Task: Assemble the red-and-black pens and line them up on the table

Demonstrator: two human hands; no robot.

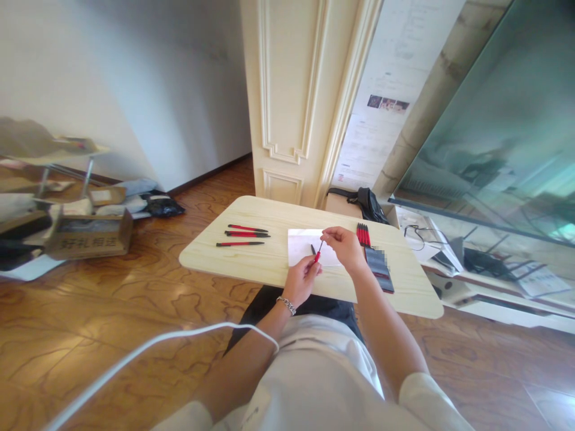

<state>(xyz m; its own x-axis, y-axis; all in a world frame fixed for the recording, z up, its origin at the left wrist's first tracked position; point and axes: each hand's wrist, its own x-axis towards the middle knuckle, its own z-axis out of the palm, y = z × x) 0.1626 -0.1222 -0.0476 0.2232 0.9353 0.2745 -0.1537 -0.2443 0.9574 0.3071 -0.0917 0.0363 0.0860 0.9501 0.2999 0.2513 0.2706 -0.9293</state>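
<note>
My left hand is closed around a red pen barrel, held upright over the near edge of a white sheet of paper. Just above it, my right hand pinches the top of a thin dark pen refill, whose lower end meets the barrel. A short black pen part shows beside my left fingers; whether it is held or lies on the paper I cannot tell. Several red-and-black pens lie at the table's left. A bundle of red pens sits right of my right hand.
The pale wooden table has a dark flat case on its right. A white cable crosses my left arm. Beyond the table stand a cream panel and a black bag. An open cardboard box rests on the floor at left.
</note>
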